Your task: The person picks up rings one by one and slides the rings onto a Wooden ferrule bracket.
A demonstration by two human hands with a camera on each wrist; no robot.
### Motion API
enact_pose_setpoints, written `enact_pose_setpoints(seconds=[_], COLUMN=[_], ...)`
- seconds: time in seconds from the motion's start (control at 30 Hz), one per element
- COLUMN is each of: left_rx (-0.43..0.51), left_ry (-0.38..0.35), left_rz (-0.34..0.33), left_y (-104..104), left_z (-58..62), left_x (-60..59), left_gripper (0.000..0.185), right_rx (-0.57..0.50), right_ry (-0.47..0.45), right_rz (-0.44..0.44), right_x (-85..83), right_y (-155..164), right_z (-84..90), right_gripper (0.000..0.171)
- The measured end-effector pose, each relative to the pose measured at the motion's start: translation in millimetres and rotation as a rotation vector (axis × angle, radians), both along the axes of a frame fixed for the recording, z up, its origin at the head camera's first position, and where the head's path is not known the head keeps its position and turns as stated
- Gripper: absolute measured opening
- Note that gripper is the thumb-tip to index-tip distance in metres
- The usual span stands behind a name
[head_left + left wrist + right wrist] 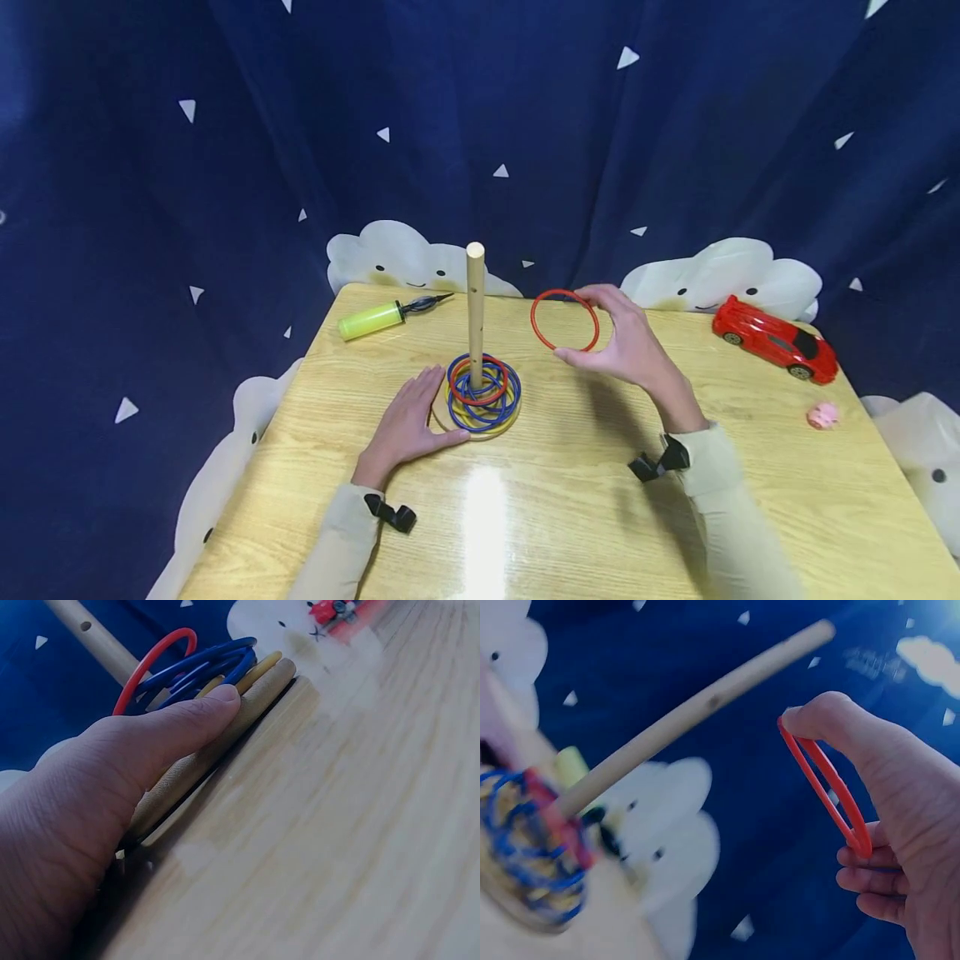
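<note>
My right hand holds up a thin red ring, gripped between thumb and fingers, to the right of an upright wooden peg. In the right wrist view the red ring is seen nearly edge-on, apart from the peg. The peg rises from a round wooden base, around which my left hand holds from the left. In the left wrist view the thumb lies on the rim of the base. Several blue rings, yellow rings and a red ring lie round the peg's foot.
A yellow-green hand pump with a black nozzle lies at the back left of the wooden table. On the right are a red toy car and a small pink toy. Behind the table hangs a dark blue curtain.
</note>
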State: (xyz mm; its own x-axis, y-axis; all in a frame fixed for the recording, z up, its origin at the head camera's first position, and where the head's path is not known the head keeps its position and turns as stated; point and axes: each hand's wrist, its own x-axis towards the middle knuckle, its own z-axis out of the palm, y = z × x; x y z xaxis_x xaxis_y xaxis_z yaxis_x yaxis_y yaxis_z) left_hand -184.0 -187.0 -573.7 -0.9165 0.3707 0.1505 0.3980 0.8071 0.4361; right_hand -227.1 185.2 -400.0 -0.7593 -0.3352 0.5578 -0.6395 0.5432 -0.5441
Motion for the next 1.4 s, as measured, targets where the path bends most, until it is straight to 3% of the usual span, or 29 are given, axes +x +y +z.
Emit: enact_pose_setpoints(seconds=[0.2,0.33,0.5,0.67,0.83,0.93,1.27,1.4], left_rx=[-0.012,-0.002,0.000,0.008,0.000,-0.001,-0.011,-0.012], left_ry=[0.007,-0.010,-0.001,0.007,-0.012,-0.012,0.011,-0.009], left_rz=[0.005,0.006,0.013,0.003,0.005,0.005,-0.008,-0.005], left_y=[-2,-3,-5,-4,-4,-3,-2,-2], left_z=[-1.3,-2.9,-6.2,-5.3,-3.5,-2.6,-1.8,-0.4], left_x=[-1.3,-0.3,0.6,1.2,1.0,-0.1,-1.1,-0.8], left_gripper=[0.127,0.127,0.127,0.126,0.127,0.126,0.124,0.124], right_rx=[-0.086,-0.115,-0.088,-0.047,0.076,0.140,0.264,0.288], right_ry=[0.160,0.238,0.272,0.237,0.171,0.127,-0.061,-0.109], right_rz=[0.131,0.215,0.251,0.251,0.225,0.211,0.187,0.177], right_x=[-3.7,-6.4,-16.2,-24.9,-26.3,-26.4,-18.5,-15.1], right_y=[-17,-36,-60,-78,-92,-96,-98,-98], right_z=[61.4,89.3,104.0,103.3,87.9,69.2,-38.1,-72.3], right_gripper=[0.082,0.083,0.083,0.084,0.086,0.087,0.087,0.088])
